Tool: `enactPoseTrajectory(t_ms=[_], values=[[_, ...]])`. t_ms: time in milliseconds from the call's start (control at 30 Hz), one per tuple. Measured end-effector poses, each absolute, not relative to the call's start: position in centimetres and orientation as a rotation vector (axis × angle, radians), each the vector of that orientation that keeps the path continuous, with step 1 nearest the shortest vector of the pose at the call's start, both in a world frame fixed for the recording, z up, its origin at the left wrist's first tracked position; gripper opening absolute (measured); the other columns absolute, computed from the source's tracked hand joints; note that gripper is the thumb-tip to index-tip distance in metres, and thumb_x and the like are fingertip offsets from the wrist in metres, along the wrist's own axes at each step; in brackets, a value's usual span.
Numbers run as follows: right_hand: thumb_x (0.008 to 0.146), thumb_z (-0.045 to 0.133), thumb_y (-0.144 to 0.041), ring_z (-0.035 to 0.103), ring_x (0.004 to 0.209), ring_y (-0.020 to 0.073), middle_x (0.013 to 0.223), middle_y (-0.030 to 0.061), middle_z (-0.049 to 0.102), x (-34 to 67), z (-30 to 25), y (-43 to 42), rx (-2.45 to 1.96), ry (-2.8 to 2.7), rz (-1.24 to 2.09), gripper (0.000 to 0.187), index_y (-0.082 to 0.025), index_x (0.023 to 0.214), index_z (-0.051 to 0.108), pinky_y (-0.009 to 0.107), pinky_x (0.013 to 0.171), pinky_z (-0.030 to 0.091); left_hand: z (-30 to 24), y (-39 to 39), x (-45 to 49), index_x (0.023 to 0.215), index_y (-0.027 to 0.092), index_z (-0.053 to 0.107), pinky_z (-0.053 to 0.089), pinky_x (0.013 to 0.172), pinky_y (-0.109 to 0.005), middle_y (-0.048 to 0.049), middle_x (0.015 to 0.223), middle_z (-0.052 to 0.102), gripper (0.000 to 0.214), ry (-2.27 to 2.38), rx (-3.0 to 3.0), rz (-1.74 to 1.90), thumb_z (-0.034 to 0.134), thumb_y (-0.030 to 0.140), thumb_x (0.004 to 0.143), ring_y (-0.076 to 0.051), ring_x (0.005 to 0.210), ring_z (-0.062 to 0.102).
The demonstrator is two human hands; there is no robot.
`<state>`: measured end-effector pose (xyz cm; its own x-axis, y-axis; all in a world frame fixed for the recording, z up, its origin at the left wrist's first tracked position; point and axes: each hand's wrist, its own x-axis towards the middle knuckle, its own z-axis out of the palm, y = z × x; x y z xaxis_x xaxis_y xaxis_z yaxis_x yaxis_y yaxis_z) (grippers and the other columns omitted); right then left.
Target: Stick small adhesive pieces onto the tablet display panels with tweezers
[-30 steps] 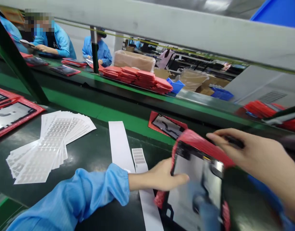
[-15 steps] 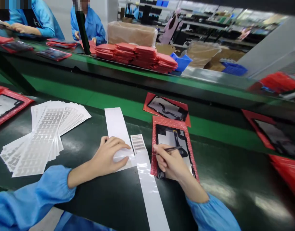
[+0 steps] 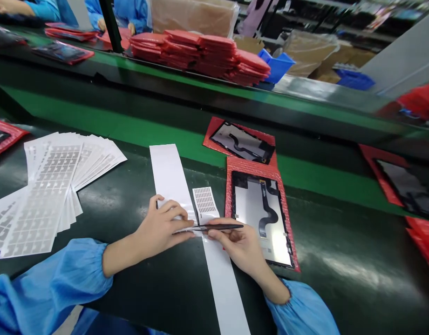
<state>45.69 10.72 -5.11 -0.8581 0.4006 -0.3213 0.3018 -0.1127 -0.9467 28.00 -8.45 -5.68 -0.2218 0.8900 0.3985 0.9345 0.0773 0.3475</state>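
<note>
My right hand (image 3: 240,244) grips dark tweezers (image 3: 223,226), which point left across a narrow white sticker strip (image 3: 223,284). Printed rows of small labels (image 3: 204,201) lie at the strip's upper end, just above the tweezers. My left hand (image 3: 165,225) rests on a wider white paper strip (image 3: 170,174), its thumb and forefinger closing around the tweezers' tips. Anything tiny between those fingers cannot be made out. To the right of my right hand lies a tablet screen panel (image 3: 249,204) with a dark flex cable (image 3: 265,204), on a red bubble-wrap pouch (image 3: 228,186).
Fanned label sheets (image 3: 43,200) cover the left of the dark table (image 3: 147,288). Another panel (image 3: 242,142) on red wrap lies behind; more sit at right (image 3: 406,186). Stacked red pouches (image 3: 200,51) and a blue bin (image 3: 279,65) stand on the raised shelf. Co-workers sit beyond.
My right hand with the tweezers has moved left from over the panel to the sticker strip, uncovering the panel. My left fingers have drawn together at the tweezers' tips. The view has tilted down.
</note>
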Motion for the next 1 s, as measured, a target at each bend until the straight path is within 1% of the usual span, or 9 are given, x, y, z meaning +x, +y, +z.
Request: enactPoseTrajectory(t_ms=[167,300,467,567,733,833,900,933,1000], values=[[0.077,0.085,-0.039,0.076,0.079,0.0142,0.093,0.0074,0.077,45.6,-4.8,10.7,-0.836,-2.054,2.142,0.036,-0.015,0.102,0.075,0.019,0.077,0.065,-5.8,-8.5,28.1,0.115,0.036,0.072,0.023,0.105,-0.042,0.0055,0.1,0.07,0.024,-2.242,-1.918,-0.838,0.066,0.049,0.096,-0.01,0.103,0.058],[0.078,0.084,-0.039,0.075,0.074,0.0123,0.086,0.0065,0.076,45.4,-4.5,10.7,-0.83,-2.058,2.158,0.034,-0.015,0.1,0.075,0.015,0.073,0.063,-5.9,-8.5,28.3,0.112,0.037,0.073,0.021,0.107,-0.043,0.0054,0.102,0.07,0.022,-2.288,-1.898,-0.882,0.066,0.05,0.095,-0.01,0.105,0.058],[0.08,0.083,-0.04,0.074,0.075,0.0111,0.082,0.0064,0.075,45.4,-4.4,10.7,-0.836,-2.067,2.154,0.035,-0.014,0.102,0.074,0.012,0.071,0.061,-5.7,-8.6,28.5,0.11,0.036,0.073,0.02,0.109,-0.044,0.0057,0.1,0.07,0.02,-2.294,-1.884,-0.89,0.067,0.049,0.095,-0.01,0.103,0.058],[0.08,0.082,-0.044,0.074,0.076,0.0121,0.083,0.0068,0.075,45.7,-4.6,10.8,-0.866,-2.107,2.136,0.039,-0.014,0.102,0.073,0.014,0.072,0.061,-5.5,-8.6,28.6,0.111,0.037,0.072,0.021,0.11,-0.045,0.0064,0.104,0.07,0.022,-2.305,-1.867,-0.857,0.066,0.051,0.095,-0.01,0.105,0.059],[0.081,0.081,-0.049,0.076,0.085,0.0161,0.09,0.0087,0.076,45.8,-5.1,10.2,-0.95,-2.23,2.035,0.045,-0.012,0.105,0.072,0.02,0.08,0.064,-5.7,-8.6,28.8,0.114,0.038,0.071,0.02,0.114,-0.048,0.0061,0.116,0.069,0.029,-2.343,-1.837,-0.765,0.063,0.058,0.095,-0.014,0.112,0.059],[0.077,0.083,-0.05,0.077,0.084,0.0174,0.088,0.0108,0.076,45.5,-4.5,10.4,-1.022,-2.048,2.186,0.049,-0.01,0.101,0.07,0.02,0.081,0.065,-5.5,-8.8,28.9,0.113,0.038,0.072,0.018,0.116,-0.049,0.0064,0.119,0.068,0.029,-2.388,-1.835,-0.796,0.064,0.058,0.094,-0.015,0.114,0.059],[0.073,0.086,-0.052,0.077,0.08,0.0177,0.084,0.012,0.076,45.3,-3.8,11.4,-1.112,-1.828,2.288,0.054,-0.009,0.099,0.067,0.018,0.076,0.065,-4.8,-8.8,28.8,0.112,0.037,0.073,0.016,0.118,-0.049,0.0057,0.119,0.067,0.035,-2.436,-1.857,-0.842,0.068,0.062,0.088,-0.016,0.115,0.059],[0.07,0.089,-0.053,0.077,0.076,0.0176,0.081,0.0114,0.075,45.4,-3.4,12.2,-1.159,-1.703,2.281,0.057,-0.01,0.099,0.064,0.017,0.072,0.065,-4.3,-8.7,28.7,0.11,0.035,0.073,0.014,0.119,-0.05,0.0053,0.117,0.067,0.039,-2.448,-1.878,-0.869,0.07,0.065,0.085,-0.016,0.114,0.06],[0.062,0.094,-0.052,0.076,0.071,0.0176,0.075,0.0085,0.074,45.6,-2.7,14.4,-1.198,-1.488,2.147,0.066,-0.013,0.102,0.058,0.016,0.065,0.064,-3.2,-8.1,28.4,0.103,0.032,0.075,0.01,0.121,-0.05,0.0056,0.109,0.069,0.043,-2.411,-1.957,-0.926,0.073,0.068,0.08,-0.015,0.107,0.062]])
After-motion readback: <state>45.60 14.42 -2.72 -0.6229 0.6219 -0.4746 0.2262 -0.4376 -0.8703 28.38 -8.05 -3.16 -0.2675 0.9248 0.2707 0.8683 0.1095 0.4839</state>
